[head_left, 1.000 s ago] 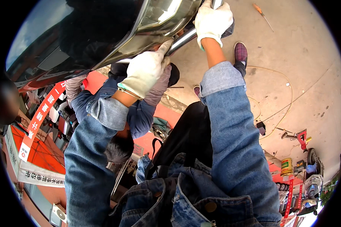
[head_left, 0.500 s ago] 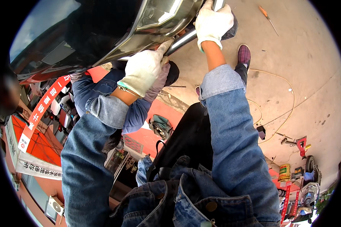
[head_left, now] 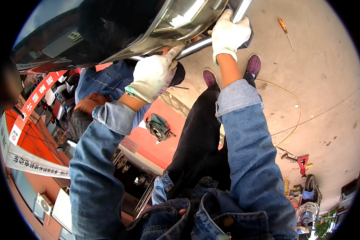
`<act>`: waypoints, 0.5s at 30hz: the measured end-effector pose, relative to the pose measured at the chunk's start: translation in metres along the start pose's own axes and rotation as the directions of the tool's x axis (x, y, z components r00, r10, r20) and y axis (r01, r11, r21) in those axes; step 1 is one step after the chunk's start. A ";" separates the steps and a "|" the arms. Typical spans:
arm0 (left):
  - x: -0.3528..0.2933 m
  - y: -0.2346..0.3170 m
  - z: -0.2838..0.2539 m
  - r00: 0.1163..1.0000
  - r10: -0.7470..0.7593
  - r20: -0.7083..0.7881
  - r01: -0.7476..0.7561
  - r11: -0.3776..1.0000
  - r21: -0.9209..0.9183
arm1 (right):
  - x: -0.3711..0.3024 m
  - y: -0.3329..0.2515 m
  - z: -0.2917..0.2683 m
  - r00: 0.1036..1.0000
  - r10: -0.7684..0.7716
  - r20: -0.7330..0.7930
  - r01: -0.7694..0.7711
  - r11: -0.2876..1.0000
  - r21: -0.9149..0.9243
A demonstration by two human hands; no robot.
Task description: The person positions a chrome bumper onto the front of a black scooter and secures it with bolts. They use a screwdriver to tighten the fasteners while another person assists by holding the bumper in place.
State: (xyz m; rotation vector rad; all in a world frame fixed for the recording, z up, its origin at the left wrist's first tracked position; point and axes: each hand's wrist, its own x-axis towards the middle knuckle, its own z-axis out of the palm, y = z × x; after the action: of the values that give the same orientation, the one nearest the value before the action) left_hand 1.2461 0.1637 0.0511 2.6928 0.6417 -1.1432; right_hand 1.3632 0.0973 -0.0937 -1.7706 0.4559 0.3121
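A shiny metal tube (head_left: 193, 47) runs along the lower edge of a dark vehicle body (head_left: 104, 34), just under its clear lamp (head_left: 180, 18). My left hand (head_left: 151, 74), in a white knit glove, grips the tube near the vehicle's edge, index finger stretched along it. Farther right, my gloved right hand (head_left: 230, 37) is closed around the tube where it bends upward. A dark piece beside the right hand is mostly hidden. Parts of the tube lie behind both gloves.
A co-worker in blue (head_left: 104, 82) crouches left, beneath the vehicle's edge. An orange-handled screwdriver (head_left: 283, 26) and a pale hose (head_left: 298, 108) lie on the floor. A dark green bag (head_left: 159, 127) rests on red ground. A red stand (head_left: 303, 164) is at right.
The view has shifted, bringing the co-worker's head and both my shoes into sight. Both hands keep their hold on the tube.
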 end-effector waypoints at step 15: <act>-0.004 -0.008 0.008 0.998 0.047 -0.036 -0.046 0.999 0.021 | -0.014 -0.022 -0.020 0.873 0.315 0.372 -0.468 0.755 0.460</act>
State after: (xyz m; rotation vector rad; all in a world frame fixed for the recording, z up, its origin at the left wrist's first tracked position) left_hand 1.2348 0.1671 0.0491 2.7366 0.5727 -1.0976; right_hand 1.3601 0.0842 -0.0633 -1.0421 0.6487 0.6541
